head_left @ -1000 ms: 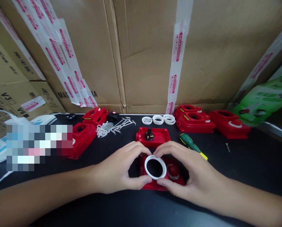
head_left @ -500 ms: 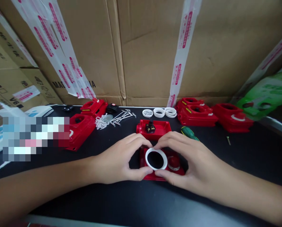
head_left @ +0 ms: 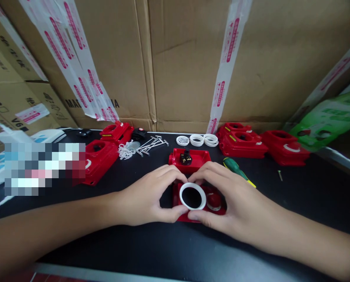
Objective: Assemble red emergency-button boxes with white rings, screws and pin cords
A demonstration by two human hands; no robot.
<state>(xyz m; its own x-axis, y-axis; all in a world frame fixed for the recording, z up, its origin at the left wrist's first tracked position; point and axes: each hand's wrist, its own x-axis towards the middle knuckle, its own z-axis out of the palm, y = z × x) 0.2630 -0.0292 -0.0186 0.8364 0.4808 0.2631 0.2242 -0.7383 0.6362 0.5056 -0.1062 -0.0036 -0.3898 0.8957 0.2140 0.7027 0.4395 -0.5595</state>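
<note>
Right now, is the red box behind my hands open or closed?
Open: the red box has no lid, and a black-and-brass part sits inside.

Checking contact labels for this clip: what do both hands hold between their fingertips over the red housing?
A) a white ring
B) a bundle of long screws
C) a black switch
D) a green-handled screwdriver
A: the left hand and right hand pinch the white ring from either side above the red housing, while the green-handled screwdriver lies untouched on the table.
</note>
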